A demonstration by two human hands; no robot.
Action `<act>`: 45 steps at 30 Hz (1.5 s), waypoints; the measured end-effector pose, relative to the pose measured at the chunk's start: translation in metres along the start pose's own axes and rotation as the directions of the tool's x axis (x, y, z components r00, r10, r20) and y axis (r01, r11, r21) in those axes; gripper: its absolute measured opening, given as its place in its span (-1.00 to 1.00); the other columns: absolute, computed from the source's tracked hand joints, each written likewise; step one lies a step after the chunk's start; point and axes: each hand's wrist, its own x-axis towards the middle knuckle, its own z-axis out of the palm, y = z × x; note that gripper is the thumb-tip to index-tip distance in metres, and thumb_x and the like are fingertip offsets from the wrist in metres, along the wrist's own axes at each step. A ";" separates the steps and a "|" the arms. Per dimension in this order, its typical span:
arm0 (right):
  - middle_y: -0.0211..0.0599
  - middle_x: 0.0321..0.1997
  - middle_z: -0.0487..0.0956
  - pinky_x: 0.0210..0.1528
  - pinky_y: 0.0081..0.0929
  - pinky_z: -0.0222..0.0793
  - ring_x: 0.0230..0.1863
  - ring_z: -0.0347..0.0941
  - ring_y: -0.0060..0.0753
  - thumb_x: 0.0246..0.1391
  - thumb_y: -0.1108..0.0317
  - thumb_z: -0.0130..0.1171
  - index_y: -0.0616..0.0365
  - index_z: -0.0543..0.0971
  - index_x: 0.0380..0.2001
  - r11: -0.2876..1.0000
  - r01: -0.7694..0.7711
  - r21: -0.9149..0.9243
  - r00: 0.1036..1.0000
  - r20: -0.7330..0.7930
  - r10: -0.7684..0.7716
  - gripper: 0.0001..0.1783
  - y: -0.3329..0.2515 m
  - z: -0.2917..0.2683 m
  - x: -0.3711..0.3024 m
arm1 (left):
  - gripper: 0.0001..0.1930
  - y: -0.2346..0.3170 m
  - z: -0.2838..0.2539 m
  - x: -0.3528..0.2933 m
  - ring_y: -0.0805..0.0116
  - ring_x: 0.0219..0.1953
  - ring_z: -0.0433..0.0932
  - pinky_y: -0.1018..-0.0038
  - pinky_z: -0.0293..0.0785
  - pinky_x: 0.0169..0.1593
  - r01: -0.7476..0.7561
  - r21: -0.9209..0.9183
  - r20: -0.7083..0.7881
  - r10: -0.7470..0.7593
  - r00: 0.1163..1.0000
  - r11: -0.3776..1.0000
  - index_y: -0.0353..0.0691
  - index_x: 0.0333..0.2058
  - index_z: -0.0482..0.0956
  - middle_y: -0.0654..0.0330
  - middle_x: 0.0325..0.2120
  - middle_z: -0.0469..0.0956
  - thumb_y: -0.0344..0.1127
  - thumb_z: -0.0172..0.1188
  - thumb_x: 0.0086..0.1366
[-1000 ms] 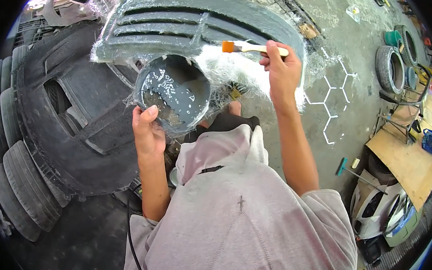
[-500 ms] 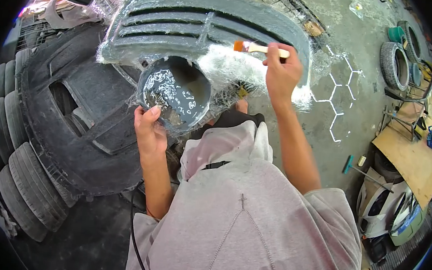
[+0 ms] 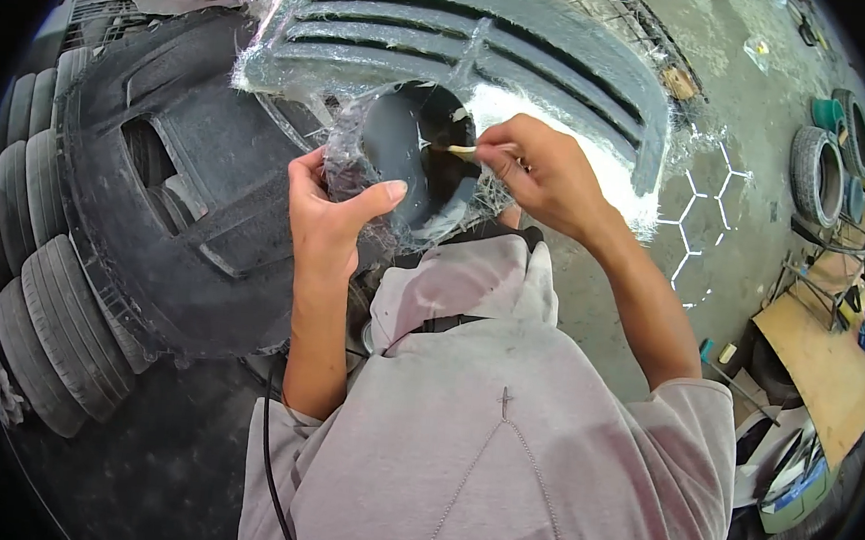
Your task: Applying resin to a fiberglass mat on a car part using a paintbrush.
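My left hand (image 3: 334,213) grips a round, fibre-crusted bucket (image 3: 350,169), its thumb over the near rim. The bucket is tilted, with dark liquid inside. My right hand (image 3: 545,173) pinches the pale handle of a paintbrush (image 3: 461,150), which reaches into the bucket; its bristles are hidden or too dark to make out. Just beyond the bucket lies a grey slatted panel (image 3: 488,53) with a glossy, wet-looking surface. White fibreglass matting (image 3: 601,151) covers its near right side, and loose strands fringe its edges.
A large black moulded panel (image 3: 221,285) lies to the left, beside stacked tyres (image 3: 72,335). More tyres (image 3: 817,175) and a plywood sheet (image 3: 819,337) are at the right. White branching lines (image 3: 700,195) mark the concrete floor. A black cable (image 3: 267,459) runs along my left side.
My right hand has brought the paintbrush down from above the slatted panel into the bucket. The bucket has shifted right and tipped more, and my left thumb now lies over its rim.
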 end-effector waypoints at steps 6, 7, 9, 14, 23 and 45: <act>-0.33 -0.41 0.62 -0.38 -0.67 0.35 -0.49 0.48 -0.65 0.26 0.26 0.19 0.24 0.59 -0.27 0.558 -0.517 0.649 0.783 0.095 0.615 -0.77 0.019 0.016 -0.015 | -0.18 -0.009 -0.006 -0.002 0.36 -0.20 0.55 0.44 0.61 -0.14 0.029 -0.139 -0.053 -0.037 0.998 0.990 -0.50 0.04 0.22 0.03 -0.16 0.45 -0.55 0.54 -0.19; -0.32 -0.40 0.62 -0.39 -0.68 0.34 -0.49 0.49 -0.64 0.27 0.25 0.19 0.23 0.59 -0.26 0.473 -0.498 0.727 0.754 0.093 0.651 -0.77 0.023 0.017 -0.021 | -0.18 -0.011 -0.008 -0.003 0.36 -0.20 0.55 0.44 0.61 -0.14 0.030 -0.142 -0.060 -0.039 0.997 0.989 -0.50 0.04 0.22 0.03 -0.16 0.45 -0.55 0.54 -0.19; -0.33 -0.39 0.62 -0.38 -0.68 0.33 -0.48 0.49 -0.64 0.28 0.25 0.18 0.23 0.59 -0.23 0.480 -0.453 0.752 0.769 0.056 0.637 -0.77 0.029 0.015 -0.030 | -0.19 -0.015 -0.013 -0.003 0.34 -0.17 0.54 0.42 0.59 -0.09 0.058 -0.166 -0.087 -0.073 0.994 0.984 -0.50 0.04 0.23 0.03 -0.15 0.44 -0.55 0.54 -0.17; -0.32 -0.38 0.63 -0.35 -0.63 0.35 -0.42 0.53 -0.59 0.28 0.21 0.20 0.25 0.59 -0.18 0.622 -0.311 0.718 0.763 -0.202 0.614 -0.72 0.031 0.003 -0.029 | -0.20 -0.038 -0.032 -0.004 0.31 -0.10 0.51 0.38 0.51 0.02 0.085 -0.188 -0.152 -0.114 0.982 0.979 -0.49 0.05 0.22 0.02 -0.12 0.43 -0.53 0.53 -0.14; -0.39 -0.47 0.62 -0.45 -0.64 0.36 -0.48 0.51 -0.64 0.18 0.28 0.30 0.25 0.62 -0.26 0.800 -0.435 0.414 0.739 -0.343 0.579 -0.77 0.044 0.023 -0.005 | -0.39 -0.097 -0.054 -0.025 0.23 -0.02 0.50 0.23 0.44 0.13 0.181 -0.337 -0.183 -0.253 0.950 0.924 -0.44 0.07 0.20 -0.01 -0.06 0.43 -0.47 0.33 0.12; -0.28 -0.43 0.55 -0.40 -0.56 0.41 -0.46 0.50 -0.46 0.07 0.47 0.37 0.19 0.66 -0.23 0.975 -0.112 -0.190 0.929 -0.370 0.035 -0.83 0.042 0.026 -0.027 | -0.22 -0.138 -0.056 -0.042 0.39 0.00 0.44 0.47 0.39 0.12 0.218 -0.357 -0.187 -0.298 0.936 0.908 -0.41 0.22 0.13 0.08 -0.01 0.42 -0.42 0.44 0.14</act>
